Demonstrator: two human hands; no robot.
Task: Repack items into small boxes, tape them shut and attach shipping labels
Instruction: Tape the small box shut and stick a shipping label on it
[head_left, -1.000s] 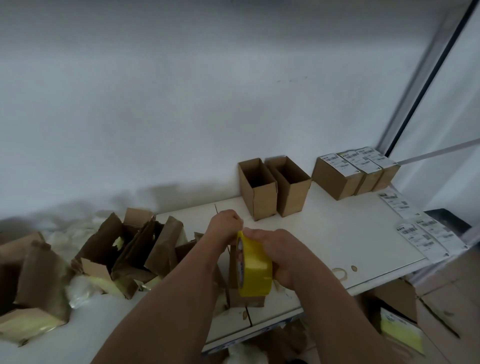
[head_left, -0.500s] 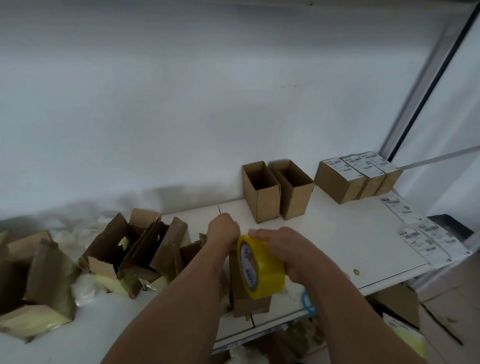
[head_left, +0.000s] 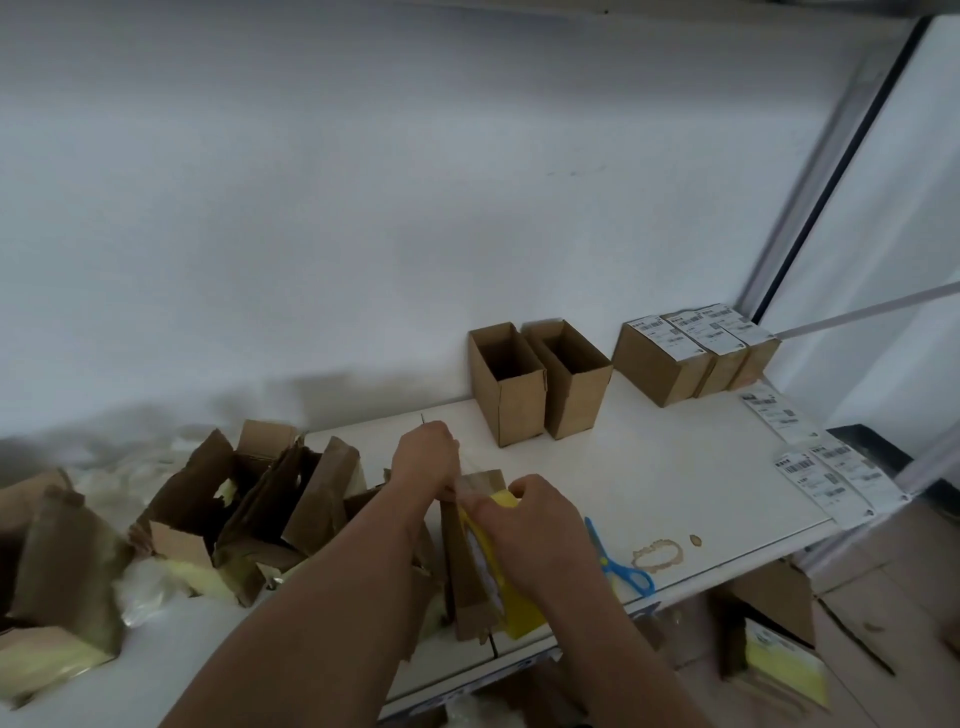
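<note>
A small brown cardboard box (head_left: 470, 571) stands near the white table's front edge (head_left: 727, 561). My right hand (head_left: 540, 530) grips a yellow roll of tape (head_left: 511, 603) pressed against the box's right side. My left hand (head_left: 423, 460) sits just behind the box and pinches the pulled-out strip of clear tape (head_left: 470, 486) over the box top. Two open empty boxes (head_left: 540, 384) stand upright at the back. Three sealed boxes with white labels (head_left: 691, 348) sit in a row at the back right. Loose shipping labels (head_left: 826, 467) lie along the right edge.
Blue scissors with yellow pivot (head_left: 618, 558) lie on the table right of my right hand, beside a brown ring stain (head_left: 657, 553). Torn-open brown boxes and plastic wrapping (head_left: 218, 509) pile up at the left. More cartons (head_left: 769, 634) sit on the floor below right.
My right hand brought the tape roll down against the box's side, and my left hand drew the tape strip back over the top. The scissors are now uncovered.
</note>
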